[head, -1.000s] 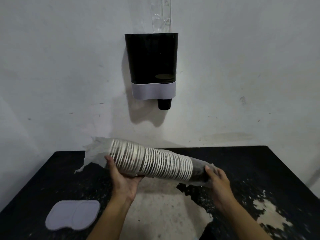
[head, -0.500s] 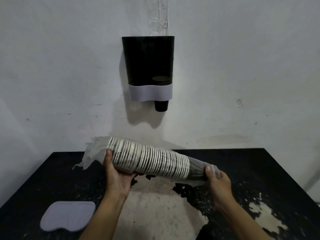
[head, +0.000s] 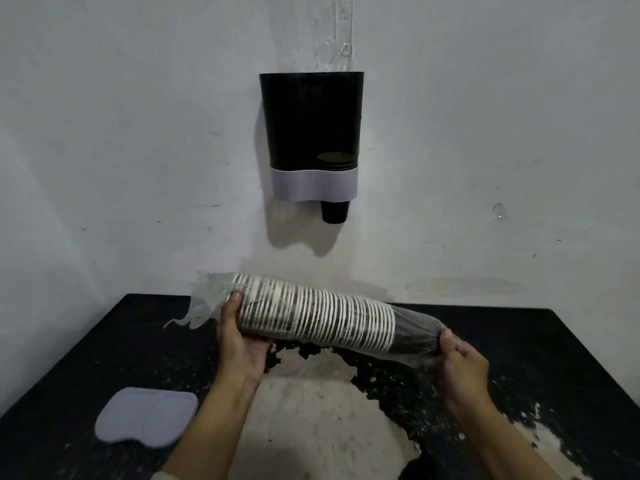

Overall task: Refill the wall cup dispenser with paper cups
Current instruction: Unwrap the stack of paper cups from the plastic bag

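Note:
A long stack of paper cups (head: 318, 315) with white rims, wrapped in a clear plastic sleeve, lies sideways above the table. My left hand (head: 240, 337) grips its wide, open end, where torn plastic (head: 206, 303) sticks out. My right hand (head: 462, 365) holds the narrow dark end through the plastic. On the wall above hangs the cup dispenser (head: 311, 133), dark and translucent with a grey band at the bottom. It has no lid on top. One dark cup (head: 334, 212) pokes out below it, with a few cups visible inside on the right.
A grey lid (head: 147, 419) lies flat on the black table (head: 104, 344) at the front left. The table's paint is worn off in a large pale patch in the middle. A strip of clear tape (head: 334, 29) runs up the wall above the dispenser.
Both hands have kept the cup stack at about the same height, shifting it slightly right. The view has tilted a little, so the dispenser sits lower in the picture.

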